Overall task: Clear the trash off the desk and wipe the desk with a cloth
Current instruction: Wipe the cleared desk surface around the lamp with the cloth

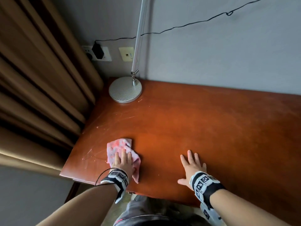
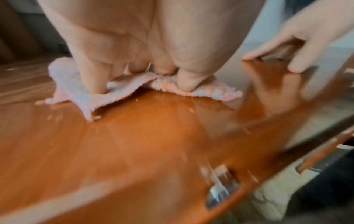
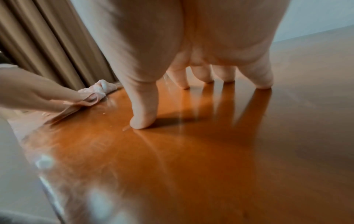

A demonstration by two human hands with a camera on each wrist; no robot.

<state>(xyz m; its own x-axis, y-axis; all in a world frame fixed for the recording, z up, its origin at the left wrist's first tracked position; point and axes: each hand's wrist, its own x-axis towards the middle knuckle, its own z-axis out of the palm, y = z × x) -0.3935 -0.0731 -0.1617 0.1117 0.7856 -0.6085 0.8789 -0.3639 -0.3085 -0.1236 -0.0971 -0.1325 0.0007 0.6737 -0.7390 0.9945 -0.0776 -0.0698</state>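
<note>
A pink cloth [image 1: 119, 146] lies crumpled on the glossy orange-brown desk [image 1: 203, 124] near its front left corner. My left hand [image 1: 123, 160] presses flat on the cloth with straight fingers; the left wrist view shows the fingertips and thumb pushing into the cloth [image 2: 201, 91]. My right hand [image 1: 193, 163] rests open on bare wood to the right, fingers spread, only the fingertips [image 3: 142, 122] touching the desk [image 3: 191, 159]. From the right wrist, the cloth [image 3: 99, 89] sits at the left under the other hand. Pale smears and small crumbs mark the wood left of the cloth.
A silver lamp base [image 1: 125, 90] stands at the desk's back left corner, its white arm [image 1: 140, 35] rising along the wall. Brown curtains [image 1: 40, 87] hang close to the left edge. A black charger [image 1: 97, 50] and cable run along the wall. The desk's front edge is just below my wrists.
</note>
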